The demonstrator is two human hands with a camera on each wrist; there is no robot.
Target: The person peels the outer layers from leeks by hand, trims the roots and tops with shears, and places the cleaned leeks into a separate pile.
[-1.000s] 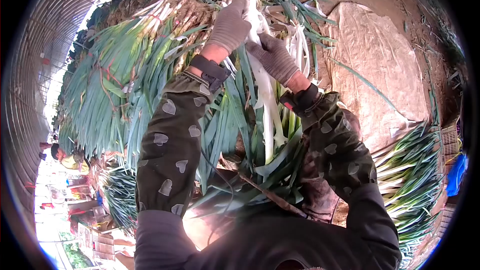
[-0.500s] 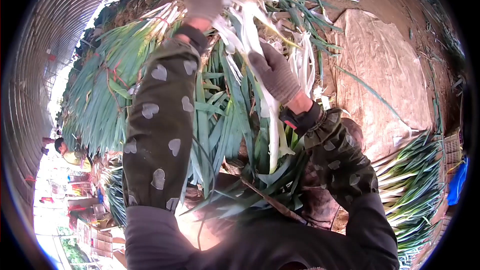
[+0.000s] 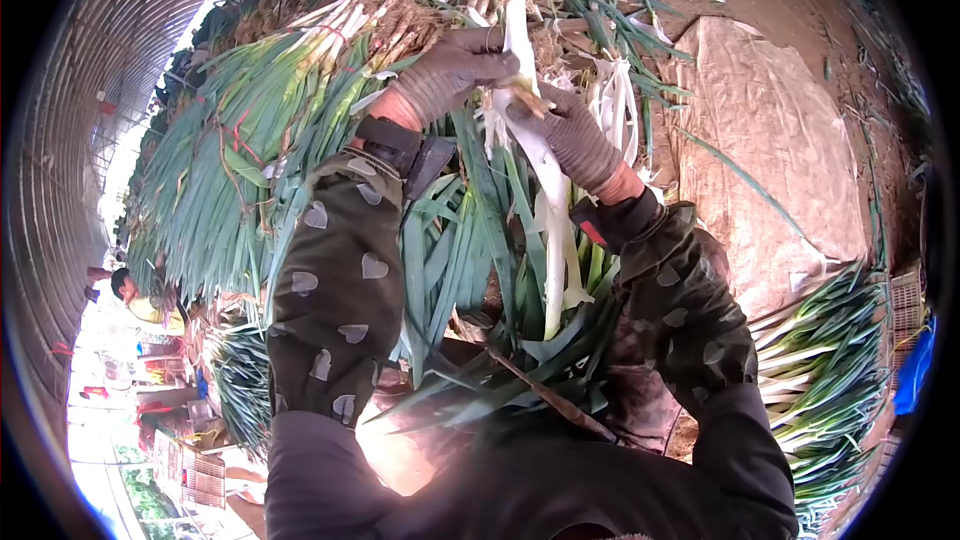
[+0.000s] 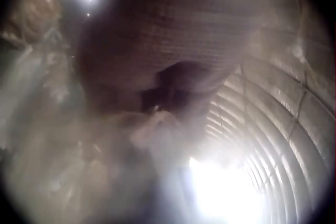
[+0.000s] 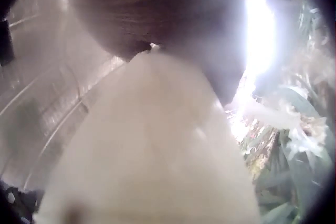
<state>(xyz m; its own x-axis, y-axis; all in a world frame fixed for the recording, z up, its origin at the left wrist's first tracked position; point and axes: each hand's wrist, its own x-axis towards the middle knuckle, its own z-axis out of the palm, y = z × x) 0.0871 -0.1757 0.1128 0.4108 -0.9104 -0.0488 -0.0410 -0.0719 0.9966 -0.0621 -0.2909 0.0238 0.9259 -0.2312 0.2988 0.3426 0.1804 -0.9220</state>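
Observation:
A long white-stemmed leek (image 3: pixel 550 175) stands root end away from me in the head view, its lower end down among green leaves. My gloved right hand (image 3: pixel 572 140) grips the stem from the right, around its middle. From the left, my gloved left hand (image 3: pixel 450 70) has thumb and fingers bent at the upper stem, pinching its outer layer. A brownish strip of skin (image 3: pixel 528 96) hangs off the stem between the hands. In the right wrist view the pale stem (image 5: pixel 152 145) fills the middle under the glove. Blur hides most of the left wrist view.
Bundled leeks (image 3: pixel 210 170) are heaped at the left. Trimmed leeks (image 3: pixel 820 370) lie in a pile at the lower right, below a tan sheet (image 3: pixel 765 140) on the ground. Peeled white skins (image 3: pixel 615 105) hang right of the hands. A wooden stick (image 3: pixel 545 390) crosses near my lap.
My left hand swung away to the upper left, blurred, then came back to the upper stem. The right hand kept its hold on the leek, shifting slightly right and down.

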